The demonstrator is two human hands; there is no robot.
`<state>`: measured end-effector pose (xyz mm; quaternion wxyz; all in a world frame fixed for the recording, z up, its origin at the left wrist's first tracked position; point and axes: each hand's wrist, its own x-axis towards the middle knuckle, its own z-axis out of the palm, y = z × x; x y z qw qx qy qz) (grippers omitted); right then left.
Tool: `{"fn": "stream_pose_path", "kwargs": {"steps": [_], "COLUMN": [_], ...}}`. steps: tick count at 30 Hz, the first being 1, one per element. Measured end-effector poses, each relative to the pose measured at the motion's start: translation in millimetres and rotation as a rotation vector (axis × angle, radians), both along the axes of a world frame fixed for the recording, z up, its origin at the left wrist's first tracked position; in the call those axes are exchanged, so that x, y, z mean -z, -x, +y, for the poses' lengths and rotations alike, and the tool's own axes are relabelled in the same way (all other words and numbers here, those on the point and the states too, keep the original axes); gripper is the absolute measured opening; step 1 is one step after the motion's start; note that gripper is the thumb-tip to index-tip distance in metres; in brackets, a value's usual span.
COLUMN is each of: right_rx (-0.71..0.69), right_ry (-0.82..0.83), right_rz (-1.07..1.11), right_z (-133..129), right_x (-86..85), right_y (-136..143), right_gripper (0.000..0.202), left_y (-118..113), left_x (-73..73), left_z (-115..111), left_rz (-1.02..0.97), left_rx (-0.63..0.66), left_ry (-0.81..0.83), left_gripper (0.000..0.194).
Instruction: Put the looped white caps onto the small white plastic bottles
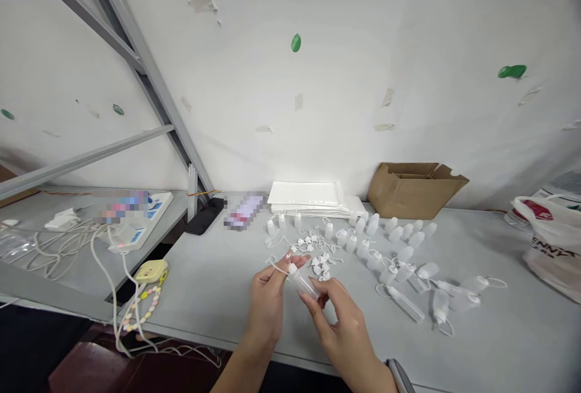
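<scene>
Just above the table, a translucent squeeze bottle [305, 284] with a white cap [293, 269] is held tilted between both hands. My right hand [338, 314] grips the bottle's body between thumb and fingers. At its top end, the fingers of my left hand [270, 296] are closed around the white cap, and a thin strap [278, 266] loops out beside them. Beyond the hands lie several loose white caps [321, 263] with straps. To the right, several more bottles [374, 260] stand or lie on their sides, some with caps and loops.
A cardboard box [415, 193] and a stack of white sheets [308, 196] stand against the wall. A black phone [205, 216], a yellow case [151, 271] with a beaded strap, and white cables are at left. A plastic bag [551, 247] sits at far right.
</scene>
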<state>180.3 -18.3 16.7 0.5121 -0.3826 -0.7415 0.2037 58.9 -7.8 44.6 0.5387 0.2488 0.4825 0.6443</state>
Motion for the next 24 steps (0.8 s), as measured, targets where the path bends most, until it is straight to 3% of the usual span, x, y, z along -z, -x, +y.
{"fn": "stream_pose_path", "kwargs": {"steps": [9,11,13,15,19,24], "right_rx": [0.063,0.05,0.019,-0.03,-0.241,-0.615], "right_ry": [-0.225,-0.188,-0.02,0.272,0.841,1.265], "right_rz": [-0.056,0.0,0.098,0.195,0.438,0.732], "right_z": [6.4,7.1,6.3,5.3,9.0,18.9], "right_x": [15.5,14.8,9.3,-0.4,-22.1,-28.6], "right_y": [9.1,9.7,9.7,8.5,3.1,-3.0], "right_gripper": [0.025,0.023,0.013,0.007,0.028,0.046], "left_y": [0.1,-0.4,-1.2,-1.8,-0.8,-1.0], "left_x": [-1.0,-3.5,-4.9,-4.7,-1.6,1.6], "left_z": [-1.9,-3.6,-4.7,-5.0,-4.4,-6.0], "left_rz": [0.078,0.073,0.072,0.084,0.133,0.133], "left_rx": [-0.089,-0.095,-0.094,-0.09,-0.101,-0.056], "left_ry": [-0.029,-0.042,-0.057,-0.066,-0.08,-0.102], "left_gripper": [0.026,0.027,0.027,0.027,0.025,0.024]}}
